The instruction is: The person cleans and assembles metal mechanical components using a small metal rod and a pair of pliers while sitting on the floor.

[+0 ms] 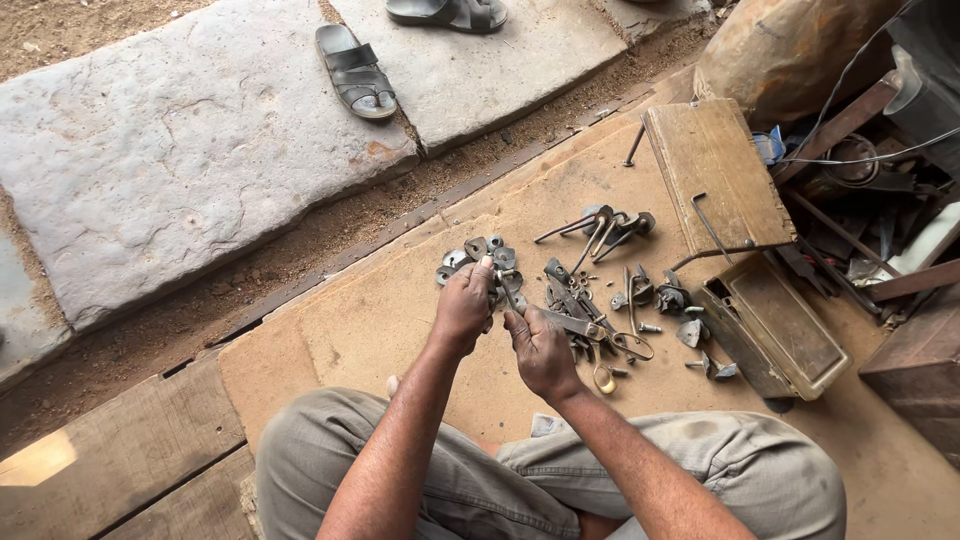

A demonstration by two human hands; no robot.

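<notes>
I sit cross-legged on a brown board (360,330). My left hand (463,308) and my right hand (540,350) meet over a heap of small metal parts. Both pinch one thin metal piece (508,296) that runs between them. Beyond the left hand lie several round, flat metal pieces (478,250). To the right of my hands spreads a pile of dark metal fittings (580,305). Further back lie long-handled metal tools (600,228).
An open metal box (775,335) stands at the right, its wooden lid (715,175) raised behind it. Scrap and wires crowd the far right (880,190). Two dark sandals (355,70) lie on stone slabs (180,150) ahead. Wooden planks (120,450) lie at the lower left.
</notes>
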